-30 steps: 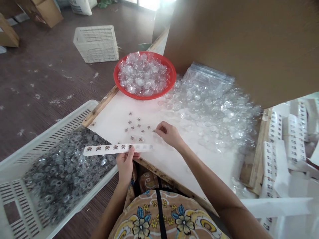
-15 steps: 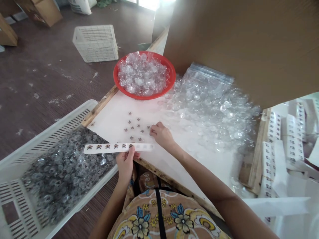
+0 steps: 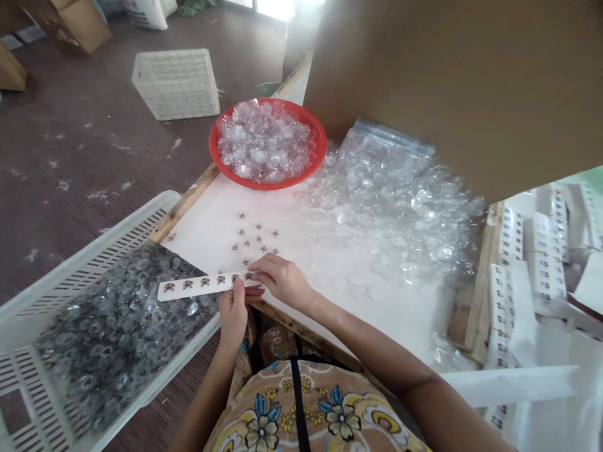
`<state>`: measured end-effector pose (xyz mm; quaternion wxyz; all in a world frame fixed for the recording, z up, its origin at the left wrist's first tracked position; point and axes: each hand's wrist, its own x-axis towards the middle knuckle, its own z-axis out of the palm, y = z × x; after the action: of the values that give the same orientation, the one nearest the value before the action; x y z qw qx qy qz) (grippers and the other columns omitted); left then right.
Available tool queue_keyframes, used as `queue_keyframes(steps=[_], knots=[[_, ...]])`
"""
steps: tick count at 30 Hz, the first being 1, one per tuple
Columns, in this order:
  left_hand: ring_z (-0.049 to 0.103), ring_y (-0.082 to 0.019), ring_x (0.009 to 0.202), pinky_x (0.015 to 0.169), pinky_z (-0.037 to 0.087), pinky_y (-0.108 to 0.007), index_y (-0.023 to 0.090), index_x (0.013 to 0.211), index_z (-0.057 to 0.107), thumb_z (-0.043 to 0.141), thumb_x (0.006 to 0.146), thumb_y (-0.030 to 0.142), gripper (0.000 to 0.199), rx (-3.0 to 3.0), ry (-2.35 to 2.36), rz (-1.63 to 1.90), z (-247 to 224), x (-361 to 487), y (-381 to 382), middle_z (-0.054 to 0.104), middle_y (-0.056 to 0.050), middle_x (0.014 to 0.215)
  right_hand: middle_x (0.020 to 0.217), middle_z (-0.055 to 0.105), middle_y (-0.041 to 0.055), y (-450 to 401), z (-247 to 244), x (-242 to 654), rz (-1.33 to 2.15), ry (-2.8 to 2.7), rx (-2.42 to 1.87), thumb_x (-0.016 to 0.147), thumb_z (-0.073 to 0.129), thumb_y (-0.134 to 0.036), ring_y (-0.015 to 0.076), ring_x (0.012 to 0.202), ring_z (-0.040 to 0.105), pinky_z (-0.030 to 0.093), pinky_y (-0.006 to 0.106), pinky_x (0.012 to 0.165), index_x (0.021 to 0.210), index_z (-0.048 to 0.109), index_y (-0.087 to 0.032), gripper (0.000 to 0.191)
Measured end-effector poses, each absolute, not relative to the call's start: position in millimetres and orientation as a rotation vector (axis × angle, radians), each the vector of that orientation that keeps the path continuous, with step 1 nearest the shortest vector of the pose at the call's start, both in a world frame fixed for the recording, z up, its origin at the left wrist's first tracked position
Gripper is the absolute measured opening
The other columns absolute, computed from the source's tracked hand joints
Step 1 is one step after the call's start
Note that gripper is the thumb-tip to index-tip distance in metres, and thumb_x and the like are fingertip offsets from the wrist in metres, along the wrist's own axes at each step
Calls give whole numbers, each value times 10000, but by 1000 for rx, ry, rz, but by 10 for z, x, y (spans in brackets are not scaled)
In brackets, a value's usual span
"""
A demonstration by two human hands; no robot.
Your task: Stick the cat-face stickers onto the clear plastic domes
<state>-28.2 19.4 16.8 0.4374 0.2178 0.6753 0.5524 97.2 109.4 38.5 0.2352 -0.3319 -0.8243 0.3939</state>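
A white strip of small animal-face stickers is pinched between the thumb and fingers of my left hand, near the table's front edge. My right hand has its fingertips closed at the strip's right end, by the last sticker. Whether a sticker has come loose in them is hidden. Several single animal-face pieces lie spread on the white tabletop, just beyond both hands. Clear plastic discs are heaped on the table's right side.
A red basin of clear plastic pieces stands at the back. A white crate full of clear discs is at the left. Clear zip bags, a cardboard sheet and sticker strips are at the right. A white basket sits on the floor.
My right hand has moved from the loose pieces back to the strip's right end. Another animal-face piece now lies at the right of the group. The strip has tilted slightly.
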Motion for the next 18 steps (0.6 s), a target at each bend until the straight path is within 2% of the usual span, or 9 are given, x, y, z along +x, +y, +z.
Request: queue_keyframes(steps=[4,7,10,13,18], knots=[[715,-251,549,571,606,-357,142,724,746,629,813,684,562,534,1657,1375,175,-276,178,732,-104,615,1056,705,92,967,347,949,893,-2258,-827,946,567,-172,201,956,653,525,338,881,1012,723,-232,180],[722,-258,570,583,602,-351,133,737,750,628,820,677,564,526,1678,1369,161,-270,155,733,-107,620,966,699,76,1019,407,1025,1037,-2036,-859,940,573,-216,189,929,648,534,320,840,914,711,-226,141],[731,-264,599,595,600,-349,120,798,759,626,818,685,581,511,1672,1391,135,-271,139,743,-110,644,832,689,37,1258,450,1259,1167,-1796,-1108,898,600,-276,162,789,636,514,280,725,854,684,-211,115],[727,-261,596,587,597,-352,122,820,758,622,808,712,606,520,1653,1408,110,-277,144,745,-105,655,716,664,3,1554,402,1569,1156,-1799,-1427,829,621,-281,142,661,585,461,269,662,800,662,-206,90],[719,-255,570,566,586,-346,142,829,761,635,794,725,597,542,1675,1396,76,-293,164,736,-87,633,728,679,-2,1761,234,1792,1128,-1874,-1649,792,608,-240,138,637,573,432,261,649,770,651,-214,55]])
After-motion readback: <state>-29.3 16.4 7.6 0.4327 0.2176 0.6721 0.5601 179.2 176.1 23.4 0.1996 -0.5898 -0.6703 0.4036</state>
